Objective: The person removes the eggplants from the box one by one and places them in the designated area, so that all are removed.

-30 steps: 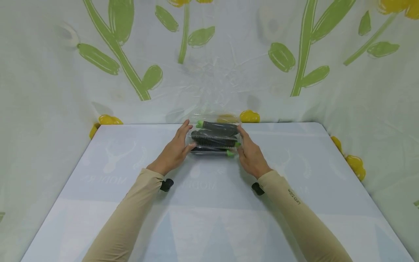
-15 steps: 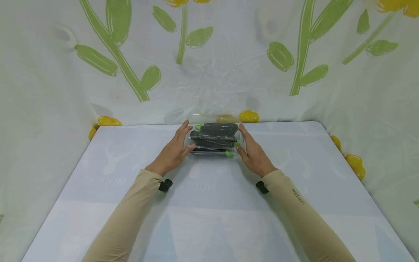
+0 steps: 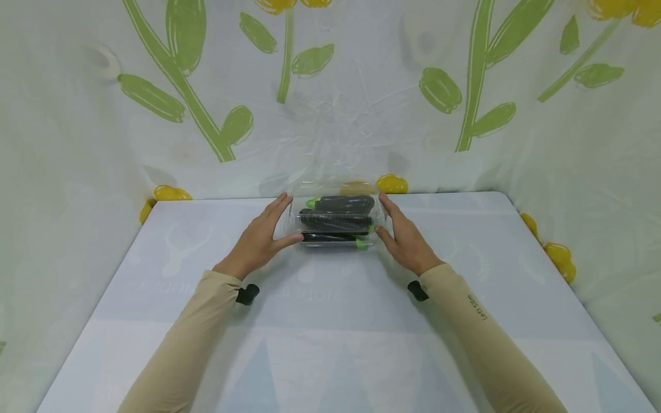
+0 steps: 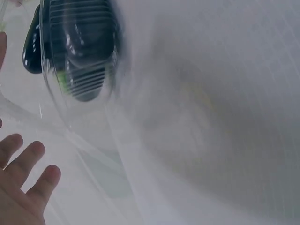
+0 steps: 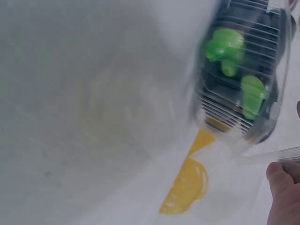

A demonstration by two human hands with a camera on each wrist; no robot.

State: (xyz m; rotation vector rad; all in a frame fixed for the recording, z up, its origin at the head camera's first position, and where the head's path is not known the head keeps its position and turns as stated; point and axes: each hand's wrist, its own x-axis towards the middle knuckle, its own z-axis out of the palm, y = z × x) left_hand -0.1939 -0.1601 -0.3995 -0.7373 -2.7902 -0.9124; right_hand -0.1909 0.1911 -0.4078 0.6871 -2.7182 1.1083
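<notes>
A clear plastic box [image 3: 334, 245] stands near the table's back edge in the head view. Dark eggplants [image 3: 345, 203] with green stem ends lie in it, and its clear lid [image 3: 321, 187] stands raised behind. My left hand [image 3: 258, 235] is spread at the box's left side, thumb pointing at the front left corner; whether the thumb touches is unclear. Its fingers [image 4: 47, 183] are apart from the box in the left wrist view. Alongside the right end, my right hand [image 3: 408, 241] has its fingers extended. In the right wrist view a fingertip [image 5: 277, 174] is by the lid's edge.
The box rests on a pale patterned table [image 3: 330, 355]. Directly behind rises a light curtain [image 3: 361, 115] printed with green leaves and yellow flowers, and it continues along both sides. A small black device [image 3: 249, 294] sits at the left wrist, another black device [image 3: 417, 291] at the right.
My left hand has drawn away leftward from the box, its fingers spreading. The right hand has shifted slightly to the right. The box stays nearly in place.
</notes>
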